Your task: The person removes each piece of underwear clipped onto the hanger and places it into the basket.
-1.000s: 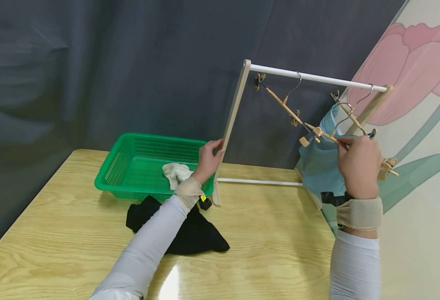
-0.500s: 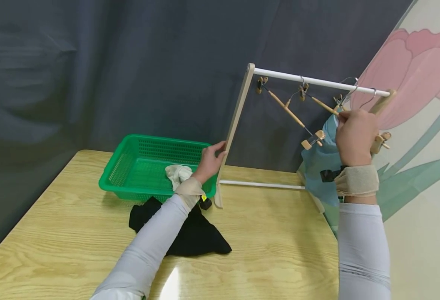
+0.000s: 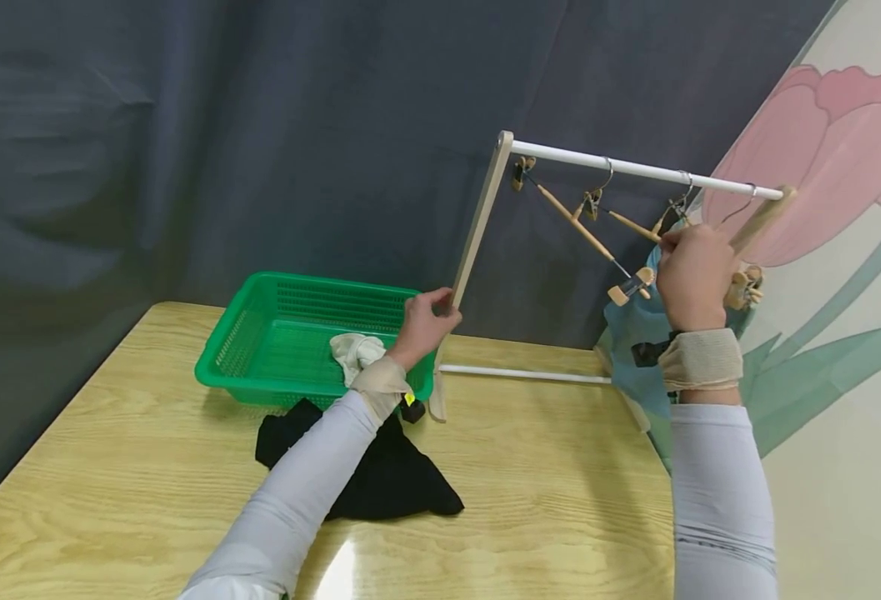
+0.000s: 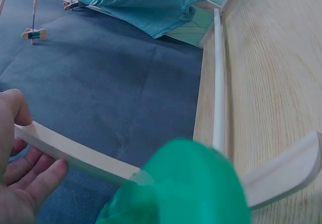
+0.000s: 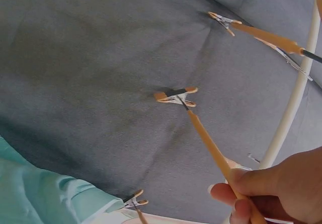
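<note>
Hanger (image 5: pixel 209 143) pinched in your right hand (image 3: pixel 697 275)

It sits below the rail (image 3: pixel 560 156), between two other hangers (image 3: pixel 590 237), three altogether. Your left hand (image 3: pixel 421 325) grips the left post (image 3: pixel 483 217). Farther left, one basket (image 3: pixel 290 337) holds one white cloth (image 3: pixel 353 350); one black cloth (image 3: pixel 402 475) lies nearer; one blue cloth (image 3: pixel 626 329) hangs right.

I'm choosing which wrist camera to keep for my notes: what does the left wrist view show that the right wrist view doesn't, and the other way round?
Only the left wrist view shows the left hand gripping the flat, pale wooden rack upright, part of the green plastic basket, the thin white lower bar and the light wood-grain tabletop.

Only the right wrist view shows the right hand pinching a thin tan wooden hanger bar, and the rack's round white top rail.

Both show light blue cloth, dark grey fabric and small wooden-ended clips.
</note>
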`<state>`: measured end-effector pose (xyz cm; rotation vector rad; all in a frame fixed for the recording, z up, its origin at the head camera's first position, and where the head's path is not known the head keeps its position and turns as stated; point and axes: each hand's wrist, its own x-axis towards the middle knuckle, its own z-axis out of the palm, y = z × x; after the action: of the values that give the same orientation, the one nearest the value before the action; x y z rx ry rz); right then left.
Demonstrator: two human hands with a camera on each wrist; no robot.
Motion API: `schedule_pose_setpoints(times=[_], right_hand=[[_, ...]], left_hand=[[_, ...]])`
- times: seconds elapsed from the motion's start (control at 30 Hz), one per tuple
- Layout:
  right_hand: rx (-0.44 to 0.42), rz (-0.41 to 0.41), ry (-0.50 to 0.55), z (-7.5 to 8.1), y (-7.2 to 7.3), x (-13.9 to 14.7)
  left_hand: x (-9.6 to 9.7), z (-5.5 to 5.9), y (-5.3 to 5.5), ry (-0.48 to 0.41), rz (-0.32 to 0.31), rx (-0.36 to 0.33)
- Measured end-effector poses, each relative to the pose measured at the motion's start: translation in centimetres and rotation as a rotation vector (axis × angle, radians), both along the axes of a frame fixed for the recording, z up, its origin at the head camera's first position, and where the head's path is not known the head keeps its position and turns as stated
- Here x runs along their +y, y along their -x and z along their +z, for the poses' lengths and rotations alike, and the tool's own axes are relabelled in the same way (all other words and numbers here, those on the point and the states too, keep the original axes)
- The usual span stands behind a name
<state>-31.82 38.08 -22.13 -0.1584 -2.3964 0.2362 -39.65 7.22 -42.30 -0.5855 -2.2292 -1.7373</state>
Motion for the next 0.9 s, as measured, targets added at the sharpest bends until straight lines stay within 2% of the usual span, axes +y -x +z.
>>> schedule_pose_setpoints(times=[0.27,0.4,0.5,0.7,0.77,0.83,0.9], right_hand=[[-0.035,-0.006,-0.008,-0.1,-0.3,-0.1],[-0.026,0.003,-0.020,-0.1,-0.3,-0.1],[0.002,0.045,-0.010,-0.2,-0.3,-0.2],[0.142,0.261,0.026,-0.5,-1.2,-0.1],[0.193,0.309,0.026,-0.6,-1.7,-0.2],[0.302,0.342,0.036,-0.9,-2.2,-0.6],[0.470,0.361,0.085,-1.5,-2.7,-1.6]], left_hand=[[0.2,0.2,-0.2,0.008,0.059,-0.013],[0.2,0.2,-0.3,0.010,0.056,-0.020],[0.2,0.3,-0.4,0.015,0.036,-0.023],[-0.1,0.9,-0.4,0.115,-0.049,-0.051],[-0.5,1.2,-0.5,0.145,-0.075,-0.062],[-1.1,1.5,-0.7,0.162,-0.096,-0.070],[-2.0,1.7,-1.0,0.177,-0.115,-0.060]])
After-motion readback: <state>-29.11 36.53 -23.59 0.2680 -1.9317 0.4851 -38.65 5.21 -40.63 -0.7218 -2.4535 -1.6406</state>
